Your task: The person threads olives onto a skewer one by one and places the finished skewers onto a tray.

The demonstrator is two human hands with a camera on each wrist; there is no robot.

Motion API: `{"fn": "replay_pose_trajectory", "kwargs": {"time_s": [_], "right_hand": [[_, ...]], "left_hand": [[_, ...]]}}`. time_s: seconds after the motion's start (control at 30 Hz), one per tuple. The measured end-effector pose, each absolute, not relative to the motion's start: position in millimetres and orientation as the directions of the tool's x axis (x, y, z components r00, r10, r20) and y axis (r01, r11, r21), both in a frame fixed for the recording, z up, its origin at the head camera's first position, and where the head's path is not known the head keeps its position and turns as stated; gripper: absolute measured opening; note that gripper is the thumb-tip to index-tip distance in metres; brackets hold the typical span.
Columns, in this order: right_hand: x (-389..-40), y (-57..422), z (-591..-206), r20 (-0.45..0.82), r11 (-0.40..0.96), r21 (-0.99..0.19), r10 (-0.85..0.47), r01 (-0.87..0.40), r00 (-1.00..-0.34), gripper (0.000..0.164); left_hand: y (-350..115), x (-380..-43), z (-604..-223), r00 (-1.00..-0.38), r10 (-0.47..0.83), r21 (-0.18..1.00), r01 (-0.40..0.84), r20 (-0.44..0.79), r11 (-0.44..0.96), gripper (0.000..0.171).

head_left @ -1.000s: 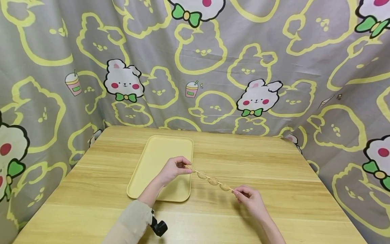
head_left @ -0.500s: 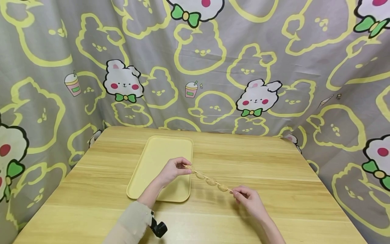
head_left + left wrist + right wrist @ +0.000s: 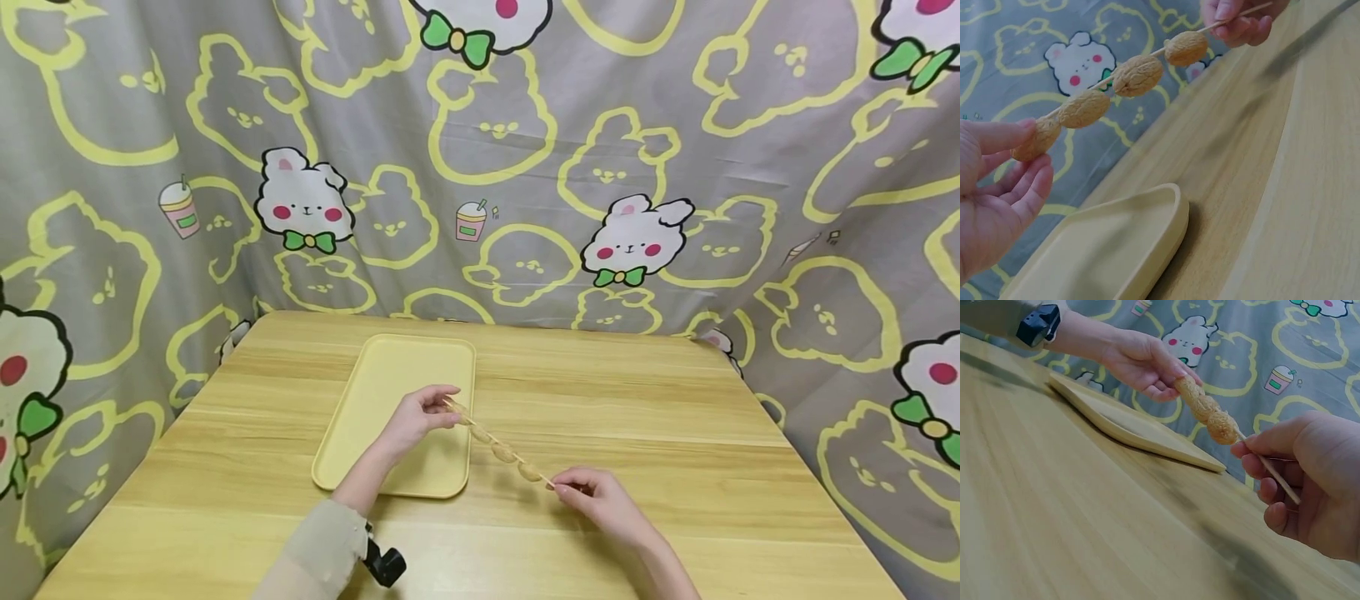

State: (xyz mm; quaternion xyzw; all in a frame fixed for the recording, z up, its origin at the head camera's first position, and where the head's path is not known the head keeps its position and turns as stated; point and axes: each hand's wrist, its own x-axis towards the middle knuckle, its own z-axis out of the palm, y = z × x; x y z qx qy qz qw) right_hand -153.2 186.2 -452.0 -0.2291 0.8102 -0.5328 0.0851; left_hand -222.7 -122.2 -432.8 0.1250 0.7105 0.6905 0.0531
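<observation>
A skewer (image 3: pixel 504 452) of several wrinkled, golden-brown oval pieces is held in the air between both hands, sloping down to the right in the head view. My left hand (image 3: pixel 412 421) pinches the piece at its upper end between thumb and fingers, as the left wrist view shows with the end piece (image 3: pixel 1038 140). Over at the lower end, my right hand (image 3: pixel 603 504) grips the bare wooden stick (image 3: pixel 1279 478), whose tail runs past the curled fingers. The left hand is above the right part of a yellow tray (image 3: pixel 401 367).
The rectangular tray lies on a wooden table (image 3: pixel 630 392), left of centre. A grey patterned curtain (image 3: pixel 405 125) hangs behind the table and along both sides. A black device (image 3: pixel 386 567) is strapped to the left wrist by the sleeve.
Both hands have shifted a little to the left with the skewer. The right hand has also come slightly lower, so the skewer slopes more steeply.
</observation>
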Motion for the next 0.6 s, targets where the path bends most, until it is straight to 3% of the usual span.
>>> {"fn": "replay_pose_trajectory", "kwargs": {"time_s": [0.33,0.6], "right_hand": [[-158.1,161.3,-450.7,-0.048,0.353,-0.923,-0.497,-0.151,-0.867,0.018],[-160.8,141.6,-451.5,-0.039,0.344,-0.925,-0.503,-0.159,-0.863,0.016]], "left_hand": [[-126.5,-223.0,-435.8,-0.995,0.082,0.999,0.049,0.050,-0.006,0.049],[-141.8,-216.1,-434.1,-0.999,0.004,0.996,0.044,0.044,0.071,0.050]]}}
